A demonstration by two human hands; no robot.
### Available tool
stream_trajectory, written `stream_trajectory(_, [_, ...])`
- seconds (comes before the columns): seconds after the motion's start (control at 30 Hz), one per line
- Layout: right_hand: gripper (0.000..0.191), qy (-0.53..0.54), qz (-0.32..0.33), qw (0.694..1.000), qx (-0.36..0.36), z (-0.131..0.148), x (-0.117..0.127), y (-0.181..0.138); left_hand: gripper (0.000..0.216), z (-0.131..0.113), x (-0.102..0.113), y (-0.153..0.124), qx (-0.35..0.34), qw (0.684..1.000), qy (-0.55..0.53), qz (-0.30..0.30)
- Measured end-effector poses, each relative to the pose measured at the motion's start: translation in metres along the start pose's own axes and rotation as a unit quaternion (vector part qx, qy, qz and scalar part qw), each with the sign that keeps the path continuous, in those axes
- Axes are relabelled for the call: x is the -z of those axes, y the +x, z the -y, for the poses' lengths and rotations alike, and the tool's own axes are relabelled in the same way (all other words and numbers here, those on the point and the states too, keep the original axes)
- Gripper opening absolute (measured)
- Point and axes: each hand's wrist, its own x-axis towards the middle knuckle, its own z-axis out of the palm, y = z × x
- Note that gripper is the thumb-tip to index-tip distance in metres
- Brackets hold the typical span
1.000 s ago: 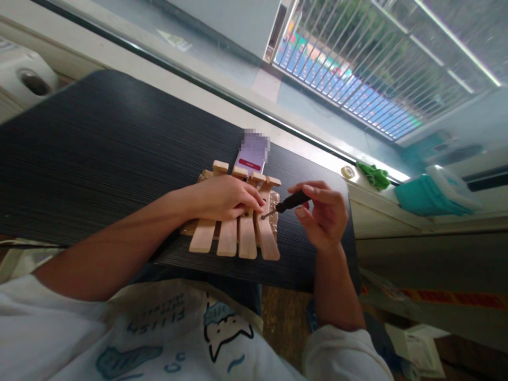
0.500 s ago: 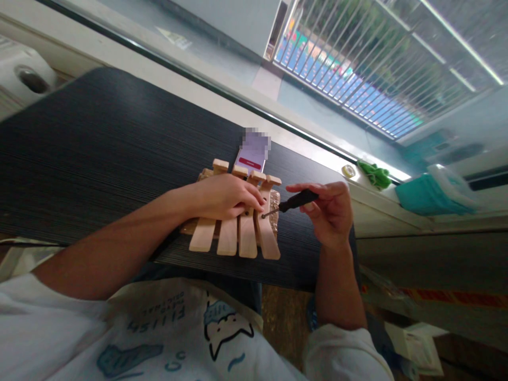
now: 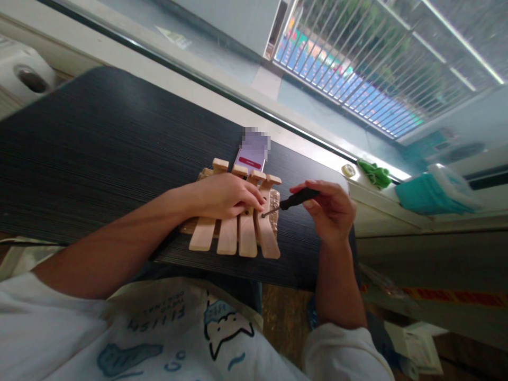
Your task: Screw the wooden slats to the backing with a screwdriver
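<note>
A pale wooden piece with several flared slats (image 3: 248, 238) and raised ends lies on a brown, shiny-looking pad (image 3: 274, 200) on the dark table. My left hand (image 3: 226, 197) presses across the slats, its fingers curled down onto the wood near the right-hand slat. Between my right thumb and fingers is the black handle of a screwdriver (image 3: 297, 199); my right hand (image 3: 332, 209) is closed lightly on it. The thin shaft slants down to the left, and its tip meets a small dark screw or hole in the right-hand slat.
A phone (image 3: 253, 151) with a lit, partly blurred screen lies just behind the wood. On the windowsill are a roll of tape (image 3: 348, 170), a green cloth (image 3: 373, 174) and a teal container (image 3: 428, 191). A white appliance (image 3: 26, 69) stands at far left.
My right hand has shifted slightly right, and its fingers have moved on the screwdriver handle. The screwdriver tip, my left hand and the wooden piece stay in place.
</note>
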Motion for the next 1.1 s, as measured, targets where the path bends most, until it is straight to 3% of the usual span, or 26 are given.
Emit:
stream_trajectory(0.53, [0.029,-0.045,-0.094,0.995,-0.003,-0.004,-0.008,0.003,0.043,0.002,-0.001,0.0,-0.008,1.0,-0.009,-0.006])
stream_trajectory(1.1, [0.033,-0.095,-0.115,0.988,0.047,-0.003,-0.015,0.0,0.043,-0.002,0.0,0.0,0.015,1.0,-0.003,0.002])
